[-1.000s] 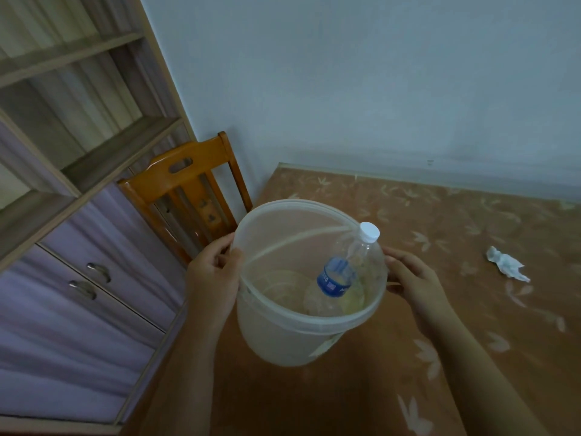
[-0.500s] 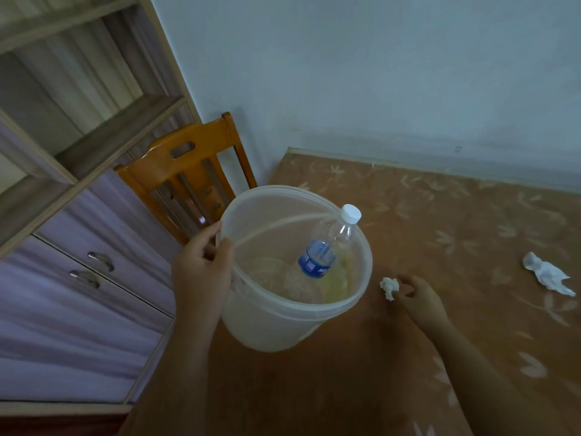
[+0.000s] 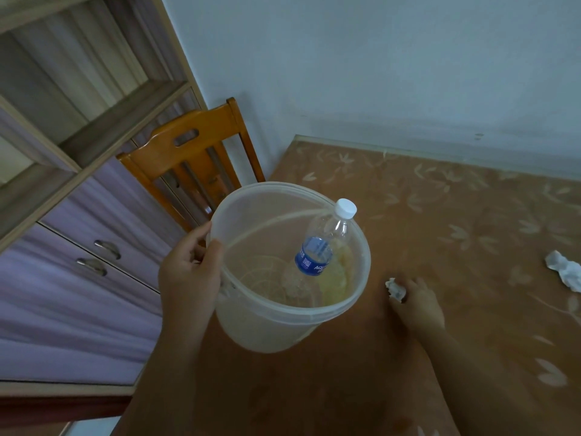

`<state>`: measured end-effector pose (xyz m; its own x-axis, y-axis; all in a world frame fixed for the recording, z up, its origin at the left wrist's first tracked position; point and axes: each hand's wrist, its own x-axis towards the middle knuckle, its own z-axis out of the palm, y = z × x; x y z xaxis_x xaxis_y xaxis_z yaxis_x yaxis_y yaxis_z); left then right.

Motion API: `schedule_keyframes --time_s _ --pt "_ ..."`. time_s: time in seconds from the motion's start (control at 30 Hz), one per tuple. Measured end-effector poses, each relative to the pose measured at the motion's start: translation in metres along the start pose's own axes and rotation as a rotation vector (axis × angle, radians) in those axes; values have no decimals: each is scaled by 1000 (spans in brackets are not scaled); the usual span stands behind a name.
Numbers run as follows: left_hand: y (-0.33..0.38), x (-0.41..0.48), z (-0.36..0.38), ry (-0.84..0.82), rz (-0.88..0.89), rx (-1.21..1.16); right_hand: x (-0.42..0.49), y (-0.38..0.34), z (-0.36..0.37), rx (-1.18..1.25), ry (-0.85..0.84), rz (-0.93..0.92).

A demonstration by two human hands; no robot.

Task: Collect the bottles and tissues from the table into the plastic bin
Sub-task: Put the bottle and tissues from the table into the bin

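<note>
A second ago both hands were on the bin; now only the left hand (image 3: 191, 272) has it, thumb hooked over the rim and fingers wrapped round the outside. The bin (image 3: 261, 328) sits tilted just right of that hand. Whether its base rests on the worktop (image 3: 440, 215) cannot be told. One bottle (image 3: 317, 253) already leans inside, its white cap poking past the far rim.

The right hand (image 3: 415, 302) has left the rim and dropped to the worktop just beside the bin. Half a second ago it was only reaching the small tissue (image 3: 395, 289); now its fingers are curled about the wad at their tips, so it looks pinched, though it is still down on the surface.

For the task this likely means the bottle part is dealt with as far as can be seen, and the tissues are under way. The short lift from the right hand across to the bin mouth comes next. A second tissue (image 3: 566, 272) lies well off beyond the right hand and will need a longer reach, or the bin carried nearer.
</note>
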<state>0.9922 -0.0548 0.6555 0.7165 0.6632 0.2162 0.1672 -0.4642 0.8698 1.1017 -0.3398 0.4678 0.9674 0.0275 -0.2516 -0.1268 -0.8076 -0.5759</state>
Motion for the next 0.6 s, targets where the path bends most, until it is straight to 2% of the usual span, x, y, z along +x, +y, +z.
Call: schedule_keyframes --time_s 0.37,0.6 --pt "7 -17 -10 15 -22 -10 -52 5 12 295 105 30" --pt "8 -32 -21 -22 -17 -24 -97 -13 -21 504 308 31"
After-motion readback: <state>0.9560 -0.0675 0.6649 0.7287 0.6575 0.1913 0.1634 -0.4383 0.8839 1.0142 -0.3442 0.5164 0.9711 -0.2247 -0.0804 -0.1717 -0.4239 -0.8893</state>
